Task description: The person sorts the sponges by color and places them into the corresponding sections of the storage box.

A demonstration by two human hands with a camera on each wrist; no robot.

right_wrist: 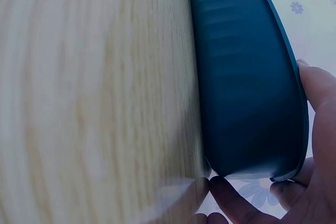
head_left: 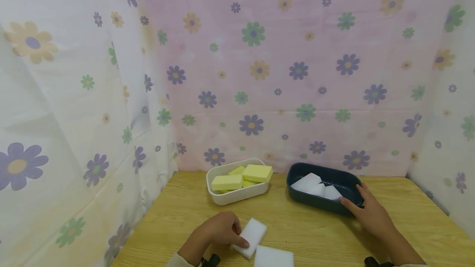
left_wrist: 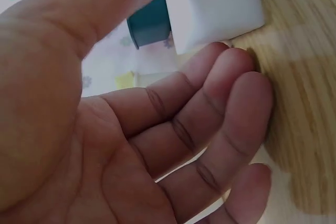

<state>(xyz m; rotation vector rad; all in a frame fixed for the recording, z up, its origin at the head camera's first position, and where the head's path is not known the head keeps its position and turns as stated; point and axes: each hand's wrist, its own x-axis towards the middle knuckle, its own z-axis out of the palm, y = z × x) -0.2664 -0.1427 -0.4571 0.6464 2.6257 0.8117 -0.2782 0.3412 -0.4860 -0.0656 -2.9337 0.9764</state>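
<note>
My left hand (head_left: 222,229) is low on the table, with its thumb and curled fingers at the left end of a white sponge block (head_left: 254,236). In the left wrist view, that white block (left_wrist: 215,9) lies between the thumb and the bent fingertips (left_wrist: 231,69). A second white block (head_left: 273,257) lies just to the right, cut by the bottom edge. My right hand (head_left: 372,213) grips the right end of a dark blue bin (head_left: 319,205), thumb on the near rim and fingers round the far side. Several white pieces (head_left: 308,183) lie inside it.
A white bin (head_left: 237,195) with several yellow sponge blocks (head_left: 227,182) stands at the back left of the wooden table (head_left: 297,238). Flowered cloth (head_left: 252,94) hangs behind the table and along both sides.
</note>
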